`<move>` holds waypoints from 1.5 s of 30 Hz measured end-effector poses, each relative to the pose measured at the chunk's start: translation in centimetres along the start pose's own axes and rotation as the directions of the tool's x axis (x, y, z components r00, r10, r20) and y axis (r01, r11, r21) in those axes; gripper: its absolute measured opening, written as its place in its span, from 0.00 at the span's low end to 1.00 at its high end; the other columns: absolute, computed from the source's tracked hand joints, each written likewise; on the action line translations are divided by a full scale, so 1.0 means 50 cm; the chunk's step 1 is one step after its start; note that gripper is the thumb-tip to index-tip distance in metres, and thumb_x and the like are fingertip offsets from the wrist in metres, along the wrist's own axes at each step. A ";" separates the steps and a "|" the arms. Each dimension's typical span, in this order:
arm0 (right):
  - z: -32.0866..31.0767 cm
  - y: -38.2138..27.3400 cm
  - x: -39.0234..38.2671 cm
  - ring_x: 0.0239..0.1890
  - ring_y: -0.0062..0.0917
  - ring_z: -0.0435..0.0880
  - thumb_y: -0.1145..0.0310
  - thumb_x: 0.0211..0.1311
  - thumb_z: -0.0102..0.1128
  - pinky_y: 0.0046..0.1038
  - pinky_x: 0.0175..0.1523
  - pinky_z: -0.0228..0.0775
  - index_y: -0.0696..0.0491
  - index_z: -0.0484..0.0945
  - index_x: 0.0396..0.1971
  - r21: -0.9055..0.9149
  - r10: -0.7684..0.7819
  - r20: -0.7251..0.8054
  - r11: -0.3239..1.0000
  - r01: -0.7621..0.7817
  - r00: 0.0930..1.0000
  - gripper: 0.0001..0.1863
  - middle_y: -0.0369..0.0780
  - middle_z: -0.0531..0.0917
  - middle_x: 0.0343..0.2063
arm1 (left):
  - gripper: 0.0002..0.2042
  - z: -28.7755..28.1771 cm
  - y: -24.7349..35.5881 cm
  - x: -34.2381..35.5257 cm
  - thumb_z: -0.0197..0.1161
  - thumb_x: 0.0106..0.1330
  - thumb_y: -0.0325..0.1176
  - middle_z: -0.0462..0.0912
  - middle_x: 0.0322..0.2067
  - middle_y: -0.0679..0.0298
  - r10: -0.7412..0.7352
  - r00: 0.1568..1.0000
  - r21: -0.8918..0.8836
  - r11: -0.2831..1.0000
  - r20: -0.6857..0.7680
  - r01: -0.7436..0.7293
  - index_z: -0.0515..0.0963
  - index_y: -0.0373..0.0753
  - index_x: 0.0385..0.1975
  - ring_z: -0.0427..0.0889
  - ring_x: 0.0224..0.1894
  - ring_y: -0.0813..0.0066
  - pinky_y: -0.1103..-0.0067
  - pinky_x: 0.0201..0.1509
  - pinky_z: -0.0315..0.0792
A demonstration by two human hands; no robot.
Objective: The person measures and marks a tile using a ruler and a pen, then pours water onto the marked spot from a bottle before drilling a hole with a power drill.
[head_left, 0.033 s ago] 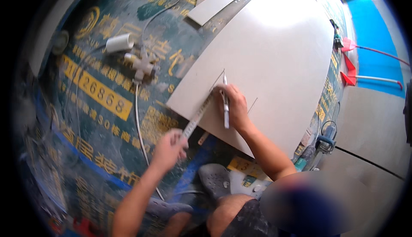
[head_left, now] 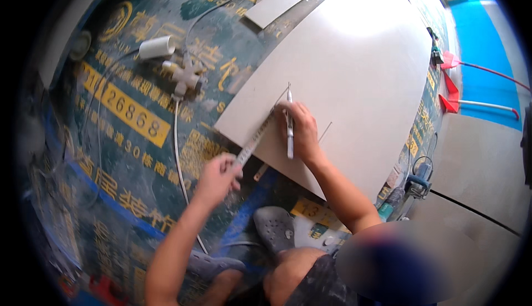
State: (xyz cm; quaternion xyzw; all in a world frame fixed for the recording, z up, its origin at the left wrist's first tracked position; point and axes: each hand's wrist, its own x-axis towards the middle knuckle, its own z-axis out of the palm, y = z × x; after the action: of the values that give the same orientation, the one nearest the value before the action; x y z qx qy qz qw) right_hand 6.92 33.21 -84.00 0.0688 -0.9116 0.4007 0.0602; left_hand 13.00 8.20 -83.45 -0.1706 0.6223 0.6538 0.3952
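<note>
L hand [head_left: 218, 177] clamped on measuring strip [head_left: 254, 144] — axis fwd-right; R hand [head_left: 302, 127] gripping pen [head_left: 290, 140] (tip prob. fwd).

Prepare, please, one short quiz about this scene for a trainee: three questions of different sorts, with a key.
1. Fill in one word: The short white plastic tube lies to the ___ of the large, flat, pale grey panel in the picture.

2. True or false: The narrow, flat, ruler-like strip reaches from the left hand onto the panel.

3. Multiple choice: Which thing does the right hand hold?
A. The tube
B. A slim white pen
C. A grey perforated clog

Key: 1. left; 2. true; 3. B
</note>
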 end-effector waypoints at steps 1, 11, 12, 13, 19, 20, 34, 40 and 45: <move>0.005 -0.005 0.009 0.38 0.42 0.80 0.80 0.54 0.61 0.38 0.43 0.73 0.52 0.78 0.42 -0.077 -0.087 -0.021 0.993 0.085 0.996 0.15 0.43 0.82 0.34 | 0.06 0.000 0.010 0.022 0.58 0.70 0.29 0.82 0.26 0.64 0.036 0.999 0.030 0.999 -0.007 -0.036 0.77 0.32 0.40 0.78 0.20 0.81 0.83 0.24 0.72; 0.020 -0.034 -0.023 0.34 0.39 0.83 0.77 0.63 0.62 0.35 0.41 0.75 0.52 0.79 0.42 0.018 0.019 -0.280 1.000 -0.014 0.960 0.09 0.45 0.83 0.34 | 0.07 0.030 -0.042 0.057 0.55 0.69 0.25 0.81 0.24 0.63 0.333 0.922 0.316 0.912 -0.196 -0.262 0.79 0.32 0.41 0.73 0.15 0.82 0.81 0.19 0.69; 0.018 -0.032 -0.039 0.34 0.39 0.83 0.77 0.63 0.62 0.35 0.41 0.75 0.52 0.79 0.42 0.018 0.023 -0.279 1.000 -0.019 0.960 0.09 0.45 0.83 0.34 | 0.07 0.032 -0.047 0.058 0.55 0.69 0.25 0.81 0.24 0.63 0.330 0.924 0.316 0.912 -0.194 -0.260 0.79 0.32 0.41 0.73 0.15 0.82 0.81 0.19 0.69; 0.015 -0.031 -0.057 0.34 0.39 0.83 0.77 0.62 0.62 0.35 0.41 0.75 0.53 0.79 0.42 0.022 0.017 -0.287 1.000 -0.011 0.958 0.09 0.45 0.83 0.34 | 0.07 0.033 -0.051 0.058 0.55 0.69 0.24 0.81 0.24 0.63 0.308 0.931 0.324 0.917 -0.196 -0.235 0.79 0.33 0.42 0.73 0.15 0.82 0.81 0.19 0.69; -0.016 -0.044 -0.106 0.33 0.35 0.83 0.78 0.62 0.63 0.32 0.41 0.75 0.53 0.78 0.41 0.074 0.098 -0.303 0.994 -0.079 0.948 0.09 0.45 0.83 0.32 | 0.07 0.034 -0.044 0.055 0.55 0.68 0.24 0.83 0.24 0.65 0.330 0.921 0.352 0.903 -0.207 -0.245 0.80 0.33 0.41 0.72 0.15 0.83 0.81 0.20 0.67; -0.022 -0.045 -0.110 0.33 0.34 0.83 0.78 0.62 0.63 0.31 0.41 0.75 0.54 0.78 0.41 0.078 0.116 -0.301 0.992 -0.097 0.947 0.09 0.45 0.83 0.32 | 0.07 0.035 -0.044 0.057 0.56 0.67 0.24 0.83 0.24 0.66 0.340 0.918 0.353 0.900 -0.203 -0.255 0.80 0.33 0.40 0.72 0.15 0.83 0.81 0.20 0.67; -0.030 -0.024 -0.117 0.32 0.29 0.83 0.79 0.62 0.64 0.28 0.40 0.75 0.54 0.78 0.40 0.147 0.176 -0.283 0.979 -0.139 0.943 0.08 0.43 0.83 0.31 | 0.07 0.054 -0.010 0.052 0.58 0.70 0.27 0.84 0.24 0.63 0.183 0.959 0.245 0.961 -0.215 -0.128 0.81 0.30 0.35 0.72 0.15 0.85 0.83 0.19 0.66; -0.029 -0.032 -0.105 0.33 0.24 0.82 0.74 0.66 0.61 0.27 0.41 0.75 0.56 0.79 0.46 0.327 0.248 -0.264 0.932 -0.156 0.932 0.10 0.41 0.83 0.32 | 0.08 0.050 -0.016 0.050 0.60 0.69 0.29 0.84 0.23 0.62 0.214 0.947 0.284 0.948 -0.238 -0.143 0.81 0.30 0.33 0.75 0.15 0.82 0.81 0.20 0.68; -0.040 -0.015 -0.091 0.30 0.20 0.78 0.66 0.72 0.54 0.23 0.38 0.73 0.60 0.77 0.55 0.510 0.347 -0.168 0.832 -0.220 0.923 0.18 0.41 0.80 0.33 | 0.09 0.053 -0.008 0.049 0.61 0.68 0.30 0.85 0.22 0.61 0.223 0.943 0.298 0.944 -0.249 -0.144 0.82 0.29 0.32 0.77 0.15 0.80 0.79 0.20 0.69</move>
State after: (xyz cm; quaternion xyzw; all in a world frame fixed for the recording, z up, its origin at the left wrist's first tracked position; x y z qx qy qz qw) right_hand 11.64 34.55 -82.86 -0.1070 -0.7674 0.6247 0.0966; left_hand 12.49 11.44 -85.03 -0.1452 0.7698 0.5645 0.2601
